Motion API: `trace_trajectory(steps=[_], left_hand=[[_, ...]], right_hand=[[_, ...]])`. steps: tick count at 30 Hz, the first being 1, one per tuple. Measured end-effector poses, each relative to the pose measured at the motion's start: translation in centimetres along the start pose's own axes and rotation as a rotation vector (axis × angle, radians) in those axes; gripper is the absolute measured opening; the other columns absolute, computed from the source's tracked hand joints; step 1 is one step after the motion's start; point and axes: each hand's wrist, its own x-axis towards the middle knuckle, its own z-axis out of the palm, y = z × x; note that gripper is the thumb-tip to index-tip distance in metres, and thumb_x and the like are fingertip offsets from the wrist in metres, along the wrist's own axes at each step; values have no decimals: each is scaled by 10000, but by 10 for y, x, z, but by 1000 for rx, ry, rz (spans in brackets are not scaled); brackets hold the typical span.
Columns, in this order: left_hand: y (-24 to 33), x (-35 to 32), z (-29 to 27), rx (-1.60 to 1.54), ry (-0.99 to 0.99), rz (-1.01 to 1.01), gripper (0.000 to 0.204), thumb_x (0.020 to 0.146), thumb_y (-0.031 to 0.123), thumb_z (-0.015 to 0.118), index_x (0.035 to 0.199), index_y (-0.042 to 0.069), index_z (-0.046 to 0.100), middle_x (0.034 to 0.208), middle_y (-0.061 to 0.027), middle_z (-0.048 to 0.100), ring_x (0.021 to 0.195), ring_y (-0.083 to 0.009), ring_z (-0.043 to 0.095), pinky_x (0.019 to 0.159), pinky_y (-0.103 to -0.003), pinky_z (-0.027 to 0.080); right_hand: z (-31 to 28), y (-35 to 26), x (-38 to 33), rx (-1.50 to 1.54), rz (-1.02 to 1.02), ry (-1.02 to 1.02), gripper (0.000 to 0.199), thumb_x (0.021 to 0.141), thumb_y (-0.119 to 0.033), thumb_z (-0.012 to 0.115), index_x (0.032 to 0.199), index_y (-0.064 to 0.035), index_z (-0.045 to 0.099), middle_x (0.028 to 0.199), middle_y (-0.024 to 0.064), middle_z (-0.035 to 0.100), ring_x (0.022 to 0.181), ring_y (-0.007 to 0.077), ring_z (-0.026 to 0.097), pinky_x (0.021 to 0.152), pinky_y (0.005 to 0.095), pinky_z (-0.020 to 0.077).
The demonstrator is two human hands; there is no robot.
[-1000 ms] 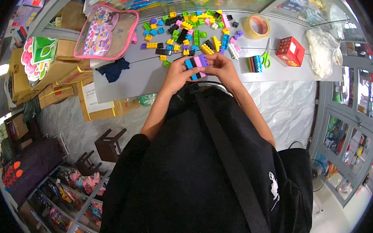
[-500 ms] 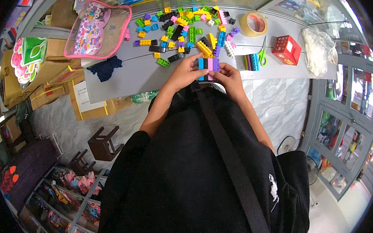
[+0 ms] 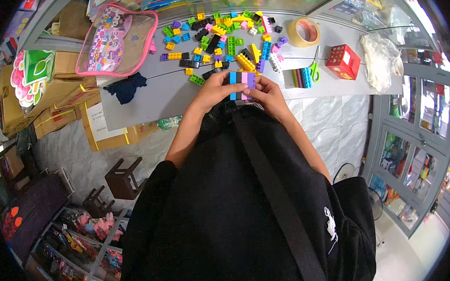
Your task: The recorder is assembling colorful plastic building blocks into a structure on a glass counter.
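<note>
Both hands hold a block of joined toy bricks [image 3: 238, 78] at the table's near edge, striped blue, black, pink and purple. My left hand [image 3: 216, 91] grips its blue side, thumb lying across the front. On the purple side, the fingers of my right hand [image 3: 267, 94] are closed on the same block. Just beyond it lie loose toy bricks [image 3: 231, 45] in many colours, among them a yellow brick [image 3: 245, 63] and a blue brick [image 3: 266, 50]. A second striped stack of bricks [image 3: 301, 78] stands to the right of my right hand.
Green-handled scissors [image 3: 314, 71], a tape roll [image 3: 303, 31], a red box [image 3: 343, 61] and a clear plastic bag [image 3: 380, 61] lie right on the grey table [image 3: 171, 100]. At left are a pink-edged clear pouch [image 3: 141, 37], dark cloth [image 3: 126, 88] and cardboard boxes [image 3: 68, 65].
The held striped block has shifted slightly left along with both hands, and more of its striped face shows. The right fingers have shifted on the purple side. The loose bricks look unchanged.
</note>
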Motion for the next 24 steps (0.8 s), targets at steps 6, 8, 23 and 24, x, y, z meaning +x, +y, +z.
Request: trace_trajectory(steps=[6, 8, 23, 24], left_hand=[[-6, 2, -14, -577, 195, -116, 342, 775, 221, 658, 1047, 41, 557, 977, -70, 599, 857, -165, 597, 753, -325, 506], [-18, 4, -23, -736, 413, -81, 333, 775, 222, 657, 1049, 70, 544, 982, -54, 593, 869, -168, 588, 744, -328, 507], [-23, -13, -41, -982, 828, -19, 264, 776, 206, 647, 993, 118, 524, 922, -18, 572, 823, -152, 557, 696, -315, 495], [-22, -14, -41, -981, 828, -15, 264, 776, 206, 647, 993, 118, 524, 922, -18, 572, 823, -152, 557, 696, -315, 495]], right_hand=[[15, -8, -3, 40, -61, -114, 327, 822, -71, 593, 1125, -4, 492, 957, 54, 623, 836, 139, 608, 691, 242, 499], [16, -13, -2, 15, -14, -166, 381, 844, -136, 570, 1184, 2, 471, 1026, 94, 615, 873, 175, 613, 677, 251, 492], [-27, 12, 64, -1425, -552, 413, 251, 683, -192, 665, 897, -68, 620, 873, 117, 561, 865, 294, 547, 718, 381, 471], [-29, 13, 67, -1432, -579, 397, 241, 688, -186, 660, 893, -67, 619, 868, 112, 565, 854, 289, 551, 708, 376, 473]])
